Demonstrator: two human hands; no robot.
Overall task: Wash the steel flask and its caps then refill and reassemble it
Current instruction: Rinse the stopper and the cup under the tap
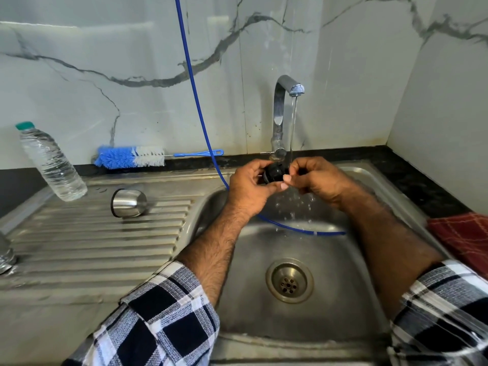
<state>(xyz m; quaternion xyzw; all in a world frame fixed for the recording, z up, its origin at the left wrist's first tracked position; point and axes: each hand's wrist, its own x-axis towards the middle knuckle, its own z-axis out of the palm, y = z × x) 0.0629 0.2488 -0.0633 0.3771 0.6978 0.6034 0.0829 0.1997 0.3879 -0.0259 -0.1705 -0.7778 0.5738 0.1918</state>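
Note:
Over the sink basin (330, 326), my left hand (249, 187) and my right hand (315, 180) both grip a small black inner cap (274, 172) under the running stream from the steel tap (281, 109). Water splashes below the cap. A steel cup-shaped outer cap (128, 203) lies on its side on the ribbed drainboard (92, 247). At the far left edge stands part of a steel object (5, 256), mostly cut off by the frame. A blue and white bottle brush (132, 157) lies along the back ledge.
A clear plastic water bottle (51, 162) with a green lid leans at the drainboard's back left. A thin blue hose (196, 101) hangs from above and curves into the basin. A red checked cloth (464, 239) lies on the dark counter at right. The drain (289, 280) sits mid-basin.

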